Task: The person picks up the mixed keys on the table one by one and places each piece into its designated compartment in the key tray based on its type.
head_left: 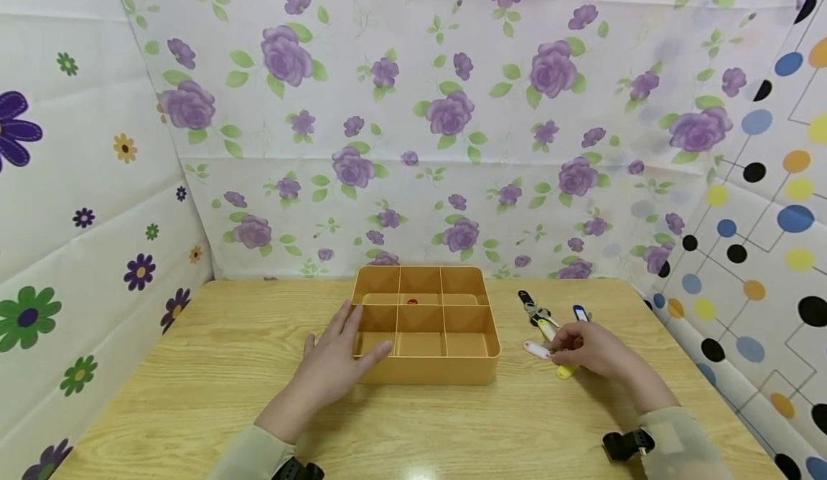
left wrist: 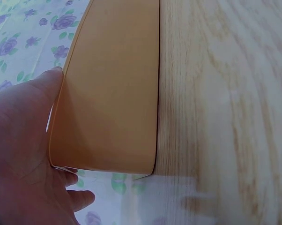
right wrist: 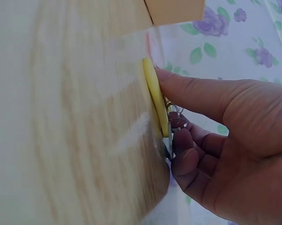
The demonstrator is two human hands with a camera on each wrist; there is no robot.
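My left hand lies at the left front corner of a tan divided box, its fingers stretched along the side and its thumb over the front rim. In the left wrist view the thumb touches the rim of the box. My right hand reaches down into a group of keys with coloured tags, its fingers bent. A yellow key tag and metal key rings are at its thumb and fingertips; I cannot tell whether it pinches one. A pink-edged white tag lies beside the fingertips.
Beyond my right hand lie a black-tagged key and a blue tag. A small red thing shows in the box's back middle compartment. Flowered cloth hangs behind the wooden table.
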